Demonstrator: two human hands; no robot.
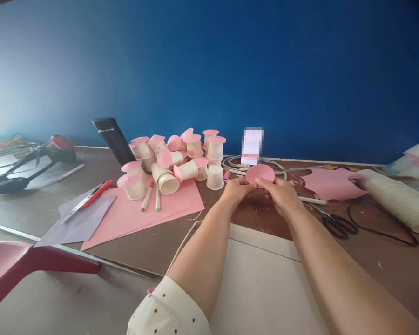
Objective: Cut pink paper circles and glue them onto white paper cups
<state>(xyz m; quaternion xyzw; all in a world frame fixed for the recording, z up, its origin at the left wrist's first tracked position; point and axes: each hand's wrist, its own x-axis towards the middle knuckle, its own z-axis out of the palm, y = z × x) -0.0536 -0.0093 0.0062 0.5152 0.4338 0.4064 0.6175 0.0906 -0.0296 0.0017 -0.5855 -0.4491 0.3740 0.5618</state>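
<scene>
A round pink paper disc (260,173) is held up between my two hands above the brown table. My left hand (238,190) pinches its lower left edge, and my right hand (279,193) grips the lower right edge with the thumb on its face. Just left of my hands stands an upturned white paper cup (215,177). Beyond it is a cluster of paper cups topped with pink discs (194,145), some upright and some on their sides. Scraps of cut pink paper lie near my left fingers.
Pink sheets (125,223), markers (157,197) and a red box cutter (94,195) lie to the left, near a tilted black bottle (113,139). At right are scissors (338,225), a cut pink sheet (330,183) and a long stack of cups (398,200). A phone (251,148) stands behind.
</scene>
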